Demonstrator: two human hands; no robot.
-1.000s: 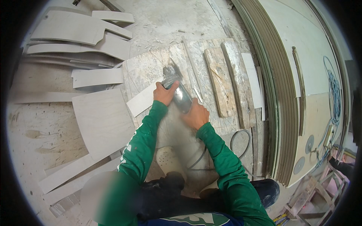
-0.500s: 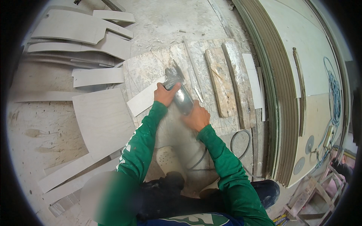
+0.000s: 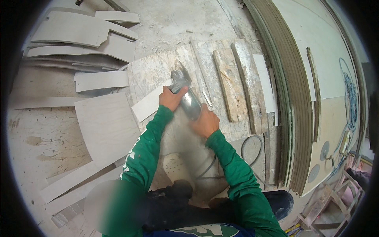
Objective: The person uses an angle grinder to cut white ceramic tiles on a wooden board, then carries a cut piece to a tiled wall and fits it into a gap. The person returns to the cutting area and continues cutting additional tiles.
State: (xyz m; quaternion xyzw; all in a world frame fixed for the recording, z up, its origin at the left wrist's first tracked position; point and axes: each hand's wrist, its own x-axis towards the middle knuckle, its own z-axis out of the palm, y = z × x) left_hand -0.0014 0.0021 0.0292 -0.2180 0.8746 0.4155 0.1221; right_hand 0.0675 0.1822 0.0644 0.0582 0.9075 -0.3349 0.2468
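Head view. Grinder [image 3: 191, 104], one, dark and glossy: sits over the worn board [image 3: 147, 68], in from its left edge. Left hand [image 3: 170, 98] closes about the head end; right hand [image 3: 206, 121] wraps the rear. Handling, judged: fairly heavy, stiff, possibly slippery; best held at neck and rear. White strip [image 3: 148, 106], beside the board's left edge: probably light, brittle.

Narrow gap between grinder [image 3: 191, 104] and 2 planks [image 3: 230, 87]
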